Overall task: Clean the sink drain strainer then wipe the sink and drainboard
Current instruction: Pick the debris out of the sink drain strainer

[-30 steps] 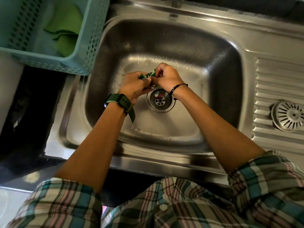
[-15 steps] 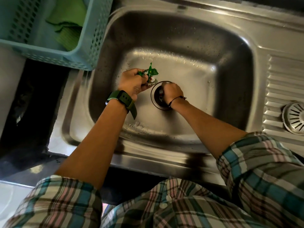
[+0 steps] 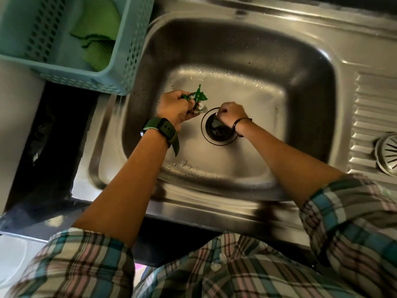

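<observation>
My left hand point(image 3: 174, 108) is closed around a bunch of green and white wrapper scraps point(image 3: 198, 100), held just left of the drain. The drain opening point(image 3: 217, 134) sits in the floor of the steel sink point(image 3: 247, 87) with bits of debris inside it. My right hand point(image 3: 231, 114) reaches down over the drain's upper right rim, fingers pinched together; what they grip is hidden. The round metal strainer point(image 3: 387, 154) lies on the ribbed drainboard point(image 3: 373, 100) at the right edge.
A pale blue perforated basket point(image 3: 129, 50) with green cloths point(image 3: 96, 41) inside overlaps the sink's back left corner. A dark gap point(image 3: 49, 143) runs along the left of the sink. Water drops and small bits point(image 3: 182, 164) lie on the sink floor.
Both hands were together above the drain; the left one drew away with the scraps while the right dropped into the drain and stays there.
</observation>
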`<control>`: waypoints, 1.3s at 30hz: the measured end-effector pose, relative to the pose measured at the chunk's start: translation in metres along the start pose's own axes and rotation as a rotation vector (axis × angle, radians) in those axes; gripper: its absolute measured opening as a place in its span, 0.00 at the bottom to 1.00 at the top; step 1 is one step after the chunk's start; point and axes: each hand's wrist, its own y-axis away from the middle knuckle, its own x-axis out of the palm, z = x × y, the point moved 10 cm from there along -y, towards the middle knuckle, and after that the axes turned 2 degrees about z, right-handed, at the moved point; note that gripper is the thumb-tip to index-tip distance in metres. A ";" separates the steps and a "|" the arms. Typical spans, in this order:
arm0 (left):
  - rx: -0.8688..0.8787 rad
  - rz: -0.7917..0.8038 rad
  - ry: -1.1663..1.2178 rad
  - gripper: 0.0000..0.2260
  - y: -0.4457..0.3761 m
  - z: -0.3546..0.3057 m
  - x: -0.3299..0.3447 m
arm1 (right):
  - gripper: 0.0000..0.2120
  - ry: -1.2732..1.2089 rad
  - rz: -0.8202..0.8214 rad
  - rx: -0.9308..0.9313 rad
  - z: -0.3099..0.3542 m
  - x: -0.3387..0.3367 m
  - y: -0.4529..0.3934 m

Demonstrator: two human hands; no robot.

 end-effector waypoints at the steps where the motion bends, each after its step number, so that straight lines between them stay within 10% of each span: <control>1: -0.002 -0.003 -0.002 0.07 0.000 0.001 0.002 | 0.04 -0.252 0.015 0.065 -0.004 -0.010 0.006; 6: -0.013 0.005 -0.015 0.07 0.002 0.004 0.016 | 0.12 -0.824 0.048 -0.070 0.032 -0.058 0.046; 18: 0.048 0.147 0.101 0.09 0.010 -0.010 0.040 | 0.04 -0.038 -0.243 -0.354 0.095 -0.076 0.072; 26: 0.028 -0.005 0.003 0.10 -0.004 -0.003 0.017 | 0.10 -0.454 -0.127 -0.121 0.050 -0.054 0.041; 32: 0.006 -0.031 0.014 0.07 -0.010 0.002 0.008 | 0.12 0.462 0.045 -0.100 0.012 0.019 0.015; 39: 0.007 -0.037 0.011 0.05 -0.008 0.003 0.002 | 0.13 0.701 0.120 -0.246 0.023 0.052 0.003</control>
